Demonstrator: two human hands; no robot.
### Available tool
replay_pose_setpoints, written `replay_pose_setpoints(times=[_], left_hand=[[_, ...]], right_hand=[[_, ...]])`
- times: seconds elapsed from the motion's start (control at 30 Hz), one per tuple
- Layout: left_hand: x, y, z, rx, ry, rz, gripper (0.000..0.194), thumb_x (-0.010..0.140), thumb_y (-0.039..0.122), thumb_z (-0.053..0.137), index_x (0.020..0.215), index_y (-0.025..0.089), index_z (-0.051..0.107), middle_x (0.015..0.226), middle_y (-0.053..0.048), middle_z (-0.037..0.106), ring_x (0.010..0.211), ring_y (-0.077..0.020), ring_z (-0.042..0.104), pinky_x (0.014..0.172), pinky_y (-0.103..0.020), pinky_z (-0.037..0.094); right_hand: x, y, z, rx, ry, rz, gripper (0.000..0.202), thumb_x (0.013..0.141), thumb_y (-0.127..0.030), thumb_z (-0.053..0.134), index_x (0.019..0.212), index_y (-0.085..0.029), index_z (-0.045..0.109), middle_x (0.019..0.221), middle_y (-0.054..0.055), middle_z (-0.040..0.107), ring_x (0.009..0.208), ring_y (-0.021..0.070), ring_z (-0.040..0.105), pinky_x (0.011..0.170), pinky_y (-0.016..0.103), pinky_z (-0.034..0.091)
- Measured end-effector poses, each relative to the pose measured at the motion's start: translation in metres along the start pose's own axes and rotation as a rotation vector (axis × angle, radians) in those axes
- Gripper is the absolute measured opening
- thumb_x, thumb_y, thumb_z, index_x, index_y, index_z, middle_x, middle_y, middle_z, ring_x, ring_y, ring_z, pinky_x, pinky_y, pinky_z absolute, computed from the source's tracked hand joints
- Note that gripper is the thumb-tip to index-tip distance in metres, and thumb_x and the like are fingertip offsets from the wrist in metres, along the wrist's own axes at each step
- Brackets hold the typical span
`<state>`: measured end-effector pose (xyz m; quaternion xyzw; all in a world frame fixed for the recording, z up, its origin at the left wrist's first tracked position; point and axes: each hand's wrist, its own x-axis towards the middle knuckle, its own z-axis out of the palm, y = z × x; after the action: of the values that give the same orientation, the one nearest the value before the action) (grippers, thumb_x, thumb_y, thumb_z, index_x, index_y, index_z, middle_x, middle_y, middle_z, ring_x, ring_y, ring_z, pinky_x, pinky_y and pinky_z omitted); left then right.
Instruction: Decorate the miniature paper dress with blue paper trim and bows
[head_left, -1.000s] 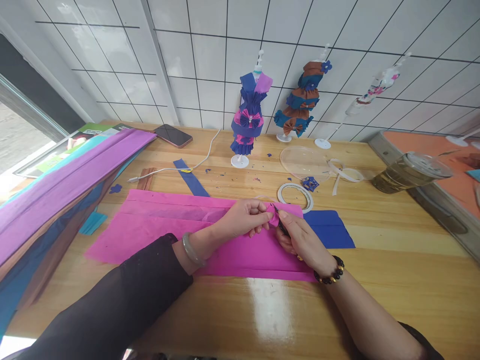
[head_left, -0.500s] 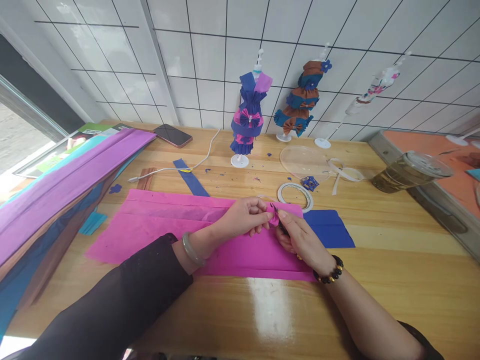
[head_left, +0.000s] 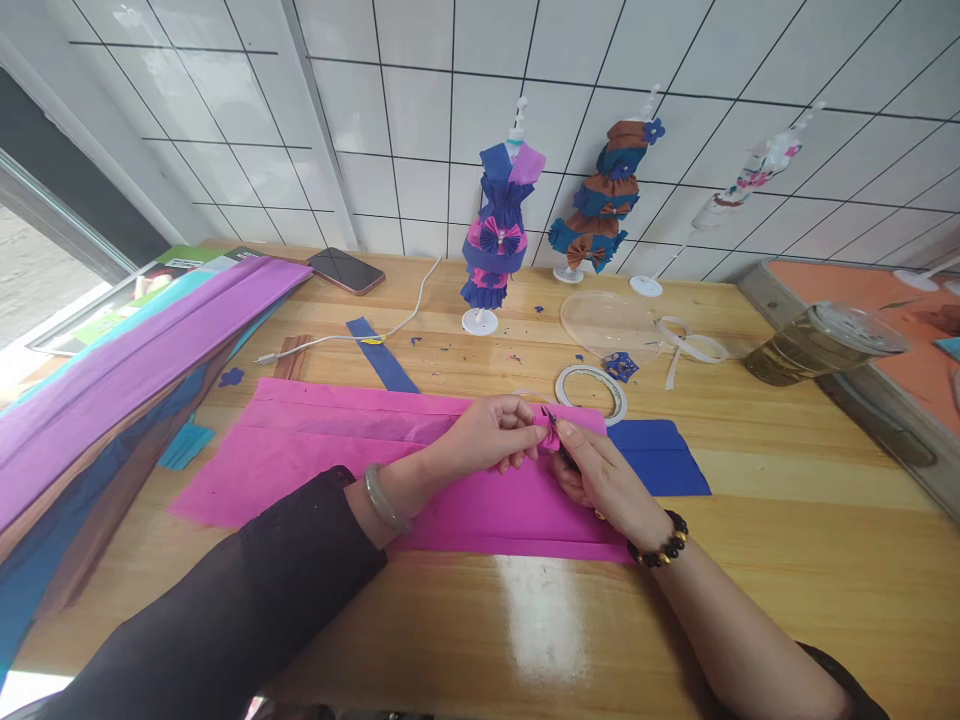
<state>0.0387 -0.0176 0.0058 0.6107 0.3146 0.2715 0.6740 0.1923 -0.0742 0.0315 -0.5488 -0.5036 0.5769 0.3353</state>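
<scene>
My left hand (head_left: pixel 491 432) pinches a small piece of pink crepe paper (head_left: pixel 550 436) between thumb and fingertips. My right hand (head_left: pixel 596 468) is wrapped round small dark scissors (head_left: pixel 549 414), whose pointed blades rise past the thumb against the pink piece. The fingers hide most of the handles. Both hands are just above a large pink crepe paper sheet (head_left: pixel 480 515) spread on the table. A folded dark blue paper piece (head_left: pixel 664 458) lies to the right of it, and a roll of white tape (head_left: pixel 591 372) touches its far edge.
Dressed miniature forms stand by the tiled wall: a blue-pink one (head_left: pixel 495 230) and a brown-teal one (head_left: pixel 596 200). Coloured paper strips (head_left: pixel 187 340) lie left, near a phone (head_left: pixel 346 271) and white cable (head_left: pixel 322 338). At right are a clear disc (head_left: pixel 607 322) and drink cup (head_left: pixel 817 345).
The pink piece between my fingers has shifted slightly at the blades. Both hands stay in nearly the same place.
</scene>
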Motion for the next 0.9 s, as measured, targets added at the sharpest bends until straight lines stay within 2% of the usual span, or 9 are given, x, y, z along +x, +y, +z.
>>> replay_pose_setpoints(times=[0.5,0.9], left_hand=[[-0.0015,0.0037,-0.0003,-0.016,0.0,-0.008,0.031,0.076,0.045,0.057,0.08,0.014,0.052,0.053,0.003,0.052,0.039,-0.005,0.045,0.038,-0.016,0.036],[-0.0019,0.0048,-0.0001,-0.02,-0.014,0.018,0.027,0.078,0.041,0.057,0.081,0.014,0.052,0.053,0.004,0.052,0.039,-0.0046,0.045,0.039,-0.017,0.035]], right_hand=[[-0.0006,-0.0005,-0.001,-0.021,0.009,-0.035,0.04,0.084,-0.057,0.038,0.072,-0.019,0.042,0.046,-0.009,0.029,0.038,0.006,0.023,0.036,0.02,0.019],[-0.0001,0.0041,-0.0051,-0.077,-0.027,-0.061,0.045,0.085,-0.058,0.034,0.062,-0.02,0.04,0.045,-0.007,0.029,0.038,0.0069,0.023,0.037,0.022,0.019]])
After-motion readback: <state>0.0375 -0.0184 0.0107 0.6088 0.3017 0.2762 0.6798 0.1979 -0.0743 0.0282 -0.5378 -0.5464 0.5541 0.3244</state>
